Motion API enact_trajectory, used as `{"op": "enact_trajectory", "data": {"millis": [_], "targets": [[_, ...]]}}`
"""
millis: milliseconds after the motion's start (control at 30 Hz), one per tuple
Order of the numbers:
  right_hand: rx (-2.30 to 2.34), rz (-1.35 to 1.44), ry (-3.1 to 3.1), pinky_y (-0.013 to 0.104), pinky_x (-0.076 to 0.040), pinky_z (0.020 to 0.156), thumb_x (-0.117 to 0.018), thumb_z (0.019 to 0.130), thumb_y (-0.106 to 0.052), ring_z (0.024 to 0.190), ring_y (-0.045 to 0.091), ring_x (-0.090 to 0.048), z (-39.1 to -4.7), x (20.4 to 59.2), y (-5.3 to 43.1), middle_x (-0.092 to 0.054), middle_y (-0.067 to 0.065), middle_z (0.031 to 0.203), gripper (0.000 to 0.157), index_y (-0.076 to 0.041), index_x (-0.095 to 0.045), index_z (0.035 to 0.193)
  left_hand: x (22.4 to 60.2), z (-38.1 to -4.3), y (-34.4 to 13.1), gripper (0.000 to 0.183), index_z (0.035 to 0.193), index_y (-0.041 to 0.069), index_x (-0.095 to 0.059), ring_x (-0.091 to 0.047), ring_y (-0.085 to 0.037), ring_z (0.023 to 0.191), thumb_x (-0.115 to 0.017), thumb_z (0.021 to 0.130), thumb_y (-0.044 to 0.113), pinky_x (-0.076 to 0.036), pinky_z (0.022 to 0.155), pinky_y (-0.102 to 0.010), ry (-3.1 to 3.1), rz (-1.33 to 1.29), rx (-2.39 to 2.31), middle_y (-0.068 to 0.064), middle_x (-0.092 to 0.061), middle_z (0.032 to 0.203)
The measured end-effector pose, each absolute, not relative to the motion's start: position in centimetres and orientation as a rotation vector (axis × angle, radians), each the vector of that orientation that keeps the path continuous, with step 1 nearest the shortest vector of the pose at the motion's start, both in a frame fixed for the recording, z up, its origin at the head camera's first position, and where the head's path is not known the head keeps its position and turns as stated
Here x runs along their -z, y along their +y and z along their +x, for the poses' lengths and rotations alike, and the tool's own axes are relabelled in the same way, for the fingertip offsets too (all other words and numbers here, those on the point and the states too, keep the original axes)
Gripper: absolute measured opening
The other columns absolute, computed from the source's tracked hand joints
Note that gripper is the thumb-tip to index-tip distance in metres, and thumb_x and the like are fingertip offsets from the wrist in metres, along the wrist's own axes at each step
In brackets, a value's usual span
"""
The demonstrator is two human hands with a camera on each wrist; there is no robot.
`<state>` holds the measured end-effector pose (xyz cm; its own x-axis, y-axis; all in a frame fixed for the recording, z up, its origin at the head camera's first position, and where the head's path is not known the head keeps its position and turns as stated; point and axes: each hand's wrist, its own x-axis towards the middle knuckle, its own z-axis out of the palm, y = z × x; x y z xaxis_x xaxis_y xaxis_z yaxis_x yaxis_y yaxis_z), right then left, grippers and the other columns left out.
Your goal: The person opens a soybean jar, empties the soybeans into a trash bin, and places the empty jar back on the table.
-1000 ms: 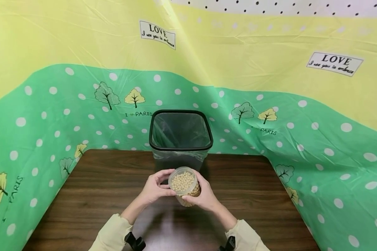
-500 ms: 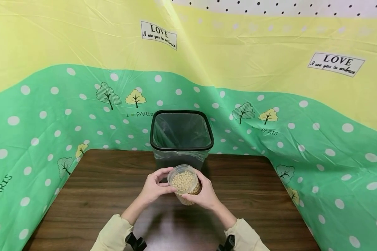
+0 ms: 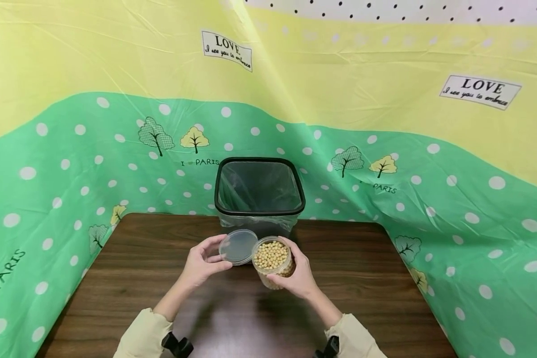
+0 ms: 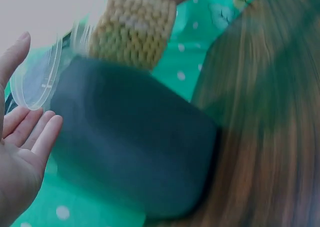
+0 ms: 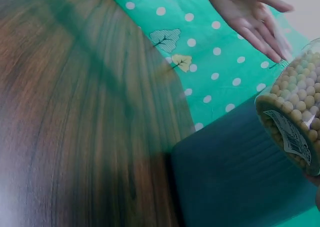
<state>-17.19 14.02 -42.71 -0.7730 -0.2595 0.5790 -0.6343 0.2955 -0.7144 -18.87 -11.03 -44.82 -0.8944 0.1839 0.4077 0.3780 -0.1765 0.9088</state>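
My left hand (image 3: 201,263) pinches a round, clear plastic lid (image 3: 238,247) by its edge, just left of the jar. My right hand (image 3: 299,272) grips a clear jar (image 3: 273,261) full of soybeans, tilted with its uncovered mouth facing up toward the head camera. In the left wrist view, the lid (image 4: 37,84) stands on edge between the thumb and fingers, and the beans (image 4: 132,29) show through the jar wall. The right wrist view shows the jar's bottom with a printed label (image 5: 290,137); most of the right hand is outside that view.
Behind the hands, a dark bin (image 3: 259,211) with a black rim and a clear liner stands at the far edge of the brown wooden table (image 3: 161,248). A green and yellow printed cloth (image 3: 116,159) hangs around the back and sides.
The lid has come off the jar's mouth and moved left with my left hand. My right hand has shifted slightly right with the jar, whose beans are now uncovered.
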Motion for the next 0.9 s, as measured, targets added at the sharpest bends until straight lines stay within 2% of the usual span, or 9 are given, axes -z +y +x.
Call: {"op": "enact_trajectory", "data": {"millis": [67,267,400,533,700,900], "targets": [[-1.454,0.784,-2.214,0.019,-0.042,0.086,-0.078,0.056,-0.004,0.100,0.037,-0.054,-17.2,42.8,14.5,-0.053,0.025,0.118,0.078,0.012,-0.043,0.124,45.2,-18.8,-12.0,0.059,0.118,-0.016,-0.047,-0.059,-0.004,0.099,-0.072,0.065,-0.014,-0.051,0.079,-0.026,-1.974,-0.603,2.179,-0.001,-0.060,0.115],[-1.438,0.743,-2.217,0.021,-0.044,0.085,-0.079,0.056,-0.003,0.101,0.035,-0.054,-17.4,43.1,15.7,-0.052,0.025,0.118,0.078,0.011,-0.043,0.123,47.7,-18.5,-15.4,0.060,0.120,-0.010,-0.050,-0.057,-0.003,0.097,-0.075,0.066,-0.006,-0.050,0.078,-0.023,-2.180,-0.386,2.034,-0.025,-0.054,0.116],[-1.431,0.720,-2.219,0.020,-0.044,0.084,-0.079,0.055,-0.002,0.100,0.036,-0.054,-17.3,43.3,16.4,-0.053,0.024,0.117,0.078,0.011,-0.043,0.123,50.3,-18.2,-17.7,0.063,0.121,-0.005,-0.052,-0.056,-0.015,0.102,-0.081,0.065,0.005,-0.050,0.081,-0.025,-2.352,-0.196,1.886,-0.023,-0.055,0.115],[-1.411,0.696,-2.230,0.022,-0.044,0.083,-0.079,0.055,-0.002,0.100,0.036,-0.054,-17.2,43.6,16.8,-0.053,0.024,0.116,0.079,0.011,-0.043,0.124,52.5,-18.0,-19.5,0.068,0.123,-0.004,-0.050,-0.053,-0.032,0.107,-0.082,0.066,0.017,-0.049,0.084,-0.031,-2.519,-0.053,1.754,-0.021,-0.054,0.116],[-1.393,0.668,-2.241,0.021,-0.043,0.085,-0.081,0.055,-0.003,0.101,0.036,-0.054,-17.2,44.1,17.2,-0.054,0.023,0.117,0.081,0.009,-0.042,0.125,54.7,-17.9,-20.7,0.074,0.123,-0.007,-0.048,-0.053,-0.037,0.108,-0.082,0.066,0.024,-0.048,0.085,-0.038,-2.643,0.017,1.628,-0.025,-0.052,0.118],[-1.418,0.653,-2.204,0.015,-0.041,0.086,-0.081,0.054,-0.001,0.101,0.033,-0.054,-17.2,44.5,17.4,-0.054,0.024,0.116,0.080,0.012,-0.042,0.124,56.7,-17.9,-21.2,0.075,0.117,-0.009,-0.053,-0.057,-0.037,0.100,-0.084,0.060,0.029,-0.048,0.082,-0.045,-2.721,-0.031,1.313,-0.026,-0.059,0.110]]}}
